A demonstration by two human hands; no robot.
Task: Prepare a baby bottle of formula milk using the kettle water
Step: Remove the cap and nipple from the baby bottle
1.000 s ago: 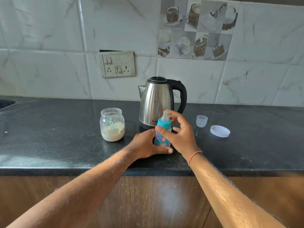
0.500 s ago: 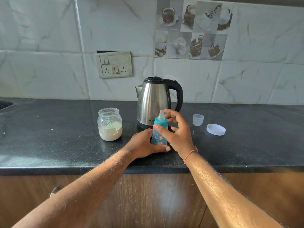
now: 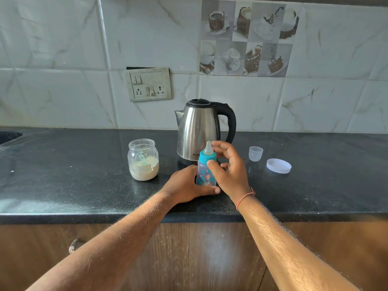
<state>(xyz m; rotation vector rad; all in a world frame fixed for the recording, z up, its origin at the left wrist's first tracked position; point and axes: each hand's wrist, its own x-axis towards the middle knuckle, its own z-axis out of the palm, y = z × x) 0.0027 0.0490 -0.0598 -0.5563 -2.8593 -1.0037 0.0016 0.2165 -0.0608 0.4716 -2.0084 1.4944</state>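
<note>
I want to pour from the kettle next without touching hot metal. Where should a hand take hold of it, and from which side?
Grip the black loop handle of the kettle, coming from the right. The handle arches off the right side with an open gap for the fingers, while the spout faces left. The right hand is nearest, though it is now at the baby bottle.

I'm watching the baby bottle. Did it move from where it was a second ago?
No. The baby bottle stands in front of the kettle base as before, left hand holding it; only the camera shifted.
</note>
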